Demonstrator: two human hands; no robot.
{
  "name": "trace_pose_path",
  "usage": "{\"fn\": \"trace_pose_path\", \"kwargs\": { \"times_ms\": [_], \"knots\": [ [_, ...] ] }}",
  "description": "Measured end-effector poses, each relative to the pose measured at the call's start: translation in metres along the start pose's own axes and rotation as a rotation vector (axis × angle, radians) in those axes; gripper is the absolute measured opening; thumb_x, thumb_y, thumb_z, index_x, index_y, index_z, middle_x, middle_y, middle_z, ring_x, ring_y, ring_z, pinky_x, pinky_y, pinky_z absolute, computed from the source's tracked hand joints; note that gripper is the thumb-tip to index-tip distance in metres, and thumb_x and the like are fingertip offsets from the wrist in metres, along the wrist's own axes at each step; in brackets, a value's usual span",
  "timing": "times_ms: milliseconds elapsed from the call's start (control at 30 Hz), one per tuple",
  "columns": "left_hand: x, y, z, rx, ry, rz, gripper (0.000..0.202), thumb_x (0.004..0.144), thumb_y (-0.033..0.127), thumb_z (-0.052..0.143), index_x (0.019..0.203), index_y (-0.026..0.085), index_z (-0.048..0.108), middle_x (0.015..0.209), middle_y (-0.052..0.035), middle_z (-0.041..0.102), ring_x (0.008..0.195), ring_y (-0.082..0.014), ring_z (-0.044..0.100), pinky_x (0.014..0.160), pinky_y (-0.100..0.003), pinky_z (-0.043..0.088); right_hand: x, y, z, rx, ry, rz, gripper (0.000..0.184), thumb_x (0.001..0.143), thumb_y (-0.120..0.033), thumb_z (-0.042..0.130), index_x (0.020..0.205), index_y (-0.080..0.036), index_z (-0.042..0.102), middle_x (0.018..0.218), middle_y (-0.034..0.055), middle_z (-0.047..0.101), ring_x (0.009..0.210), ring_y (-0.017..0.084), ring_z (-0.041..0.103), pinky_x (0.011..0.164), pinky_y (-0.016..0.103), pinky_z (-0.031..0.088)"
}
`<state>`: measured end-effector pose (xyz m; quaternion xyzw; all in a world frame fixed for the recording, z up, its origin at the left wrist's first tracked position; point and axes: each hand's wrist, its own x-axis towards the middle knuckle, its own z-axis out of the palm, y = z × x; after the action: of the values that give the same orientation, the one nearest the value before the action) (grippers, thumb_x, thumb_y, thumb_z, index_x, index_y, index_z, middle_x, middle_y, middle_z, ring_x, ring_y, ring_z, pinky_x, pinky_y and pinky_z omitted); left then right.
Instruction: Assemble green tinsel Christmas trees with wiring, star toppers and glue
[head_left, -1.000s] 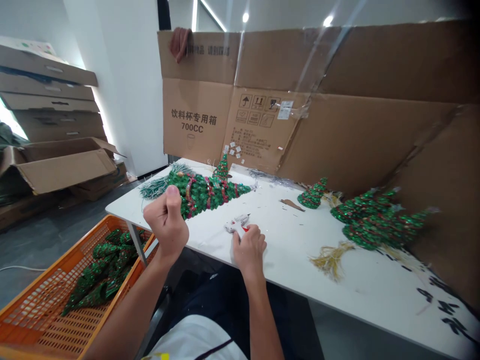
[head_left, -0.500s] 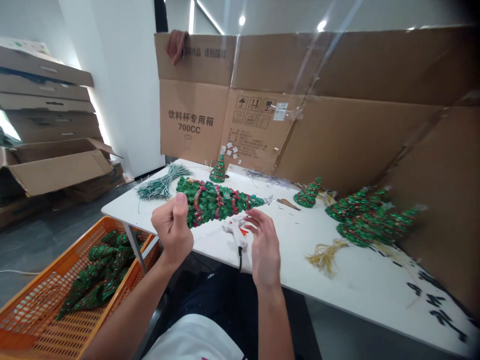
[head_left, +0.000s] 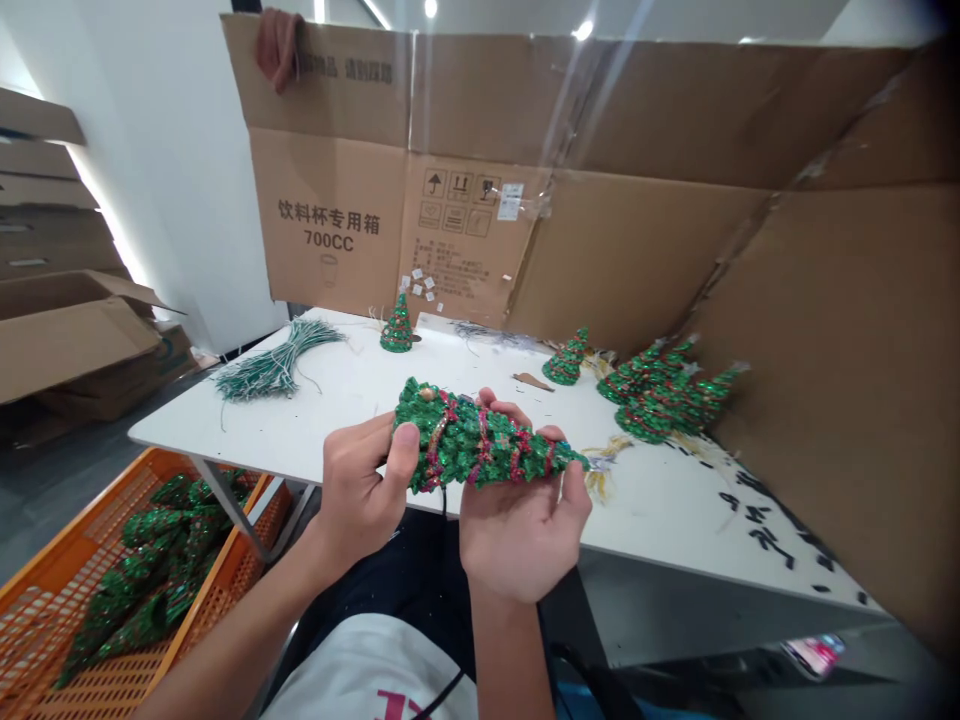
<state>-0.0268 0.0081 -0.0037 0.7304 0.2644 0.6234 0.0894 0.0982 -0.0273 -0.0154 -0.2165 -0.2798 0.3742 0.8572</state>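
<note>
Between my two hands lies a small green tinsel Christmas tree [head_left: 480,440], tilted on its side with its tip to the right and wound with red and pink garland. My left hand [head_left: 364,480] grips its wide base, thumb on the near side. Under the narrower part is my right hand [head_left: 521,530], palm up, its fingers curled round the far side and its thumb near the tip. The hands hold the tree above the near edge of the white table [head_left: 360,385]. The glue gun seen earlier is hidden behind my hands and the tree.
A bundle of green wire ties [head_left: 277,362] lies at the table's left. Small trees stand at the back [head_left: 396,325] and right [head_left: 660,395], near gold strings [head_left: 604,465] and black bits [head_left: 757,520]. Cardboard [head_left: 465,240] walls the back. An orange crate [head_left: 142,510] holds more trees.
My right hand has come under the tree and closed round its narrow part; before, it was beside the tip with fingers loose. The view has turned to the right.
</note>
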Motion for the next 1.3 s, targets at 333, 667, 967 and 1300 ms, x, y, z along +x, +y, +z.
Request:
{"fn": "trace_pose_path", "kwargs": {
  "times_ms": [333, 667, 967, 1300],
  "knots": [
    [0.000, 0.003, 0.000, 0.059, -0.182, 0.027, 0.040, 0.104, 0.020, 0.060, 0.071, 0.021, 0.038, 0.065, 0.0048, 0.034, 0.058, -0.0109, 0.033, 0.057, -0.029, 0.027, 0.007, -0.021, -0.012, 0.006, 0.106, -0.033, 0.027, 0.100, -0.047, 0.036, 0.103, -0.032, 0.058, 0.110, 0.0050, 0.075, 0.117, 0.034, 0.077, 0.111, 0.069, 0.052],
    [0.001, -0.003, -0.011, -0.249, -0.370, -0.122, 0.027, 0.107, 0.040, 0.049, 0.100, 0.021, 0.065, 0.070, 0.0037, 0.045, 0.060, -0.0131, 0.039, 0.059, -0.028, 0.035, 0.008, -0.026, -0.019, -0.067, 0.150, -0.072, 0.026, 0.099, -0.050, 0.039, 0.101, -0.034, 0.060, 0.102, 0.0023, 0.075, 0.111, 0.034, 0.078, 0.106, 0.069, 0.056],
    [0.009, 0.003, -0.009, -0.122, -0.426, -0.035, 0.017, 0.097, 0.017, 0.064, 0.081, 0.020, 0.061, 0.071, 0.0028, 0.057, 0.065, -0.0108, 0.049, 0.063, -0.023, 0.038, 0.009, -0.031, -0.017, 0.004, 0.176, -0.044, 0.024, 0.099, -0.047, 0.039, 0.098, -0.033, 0.059, 0.098, 0.0013, 0.074, 0.108, 0.031, 0.079, 0.107, 0.067, 0.057],
    [0.008, -0.002, -0.009, -0.177, -0.502, -0.097, 0.022, 0.102, 0.018, 0.059, 0.080, 0.020, 0.060, 0.069, 0.0035, 0.055, 0.063, -0.0110, 0.044, 0.059, -0.023, 0.038, 0.008, -0.034, -0.015, 0.005, 0.226, 0.007, 0.021, 0.095, -0.046, 0.040, 0.095, -0.032, 0.056, 0.094, 0.0018, 0.075, 0.101, 0.032, 0.080, 0.103, 0.068, 0.059]
  ]
}}
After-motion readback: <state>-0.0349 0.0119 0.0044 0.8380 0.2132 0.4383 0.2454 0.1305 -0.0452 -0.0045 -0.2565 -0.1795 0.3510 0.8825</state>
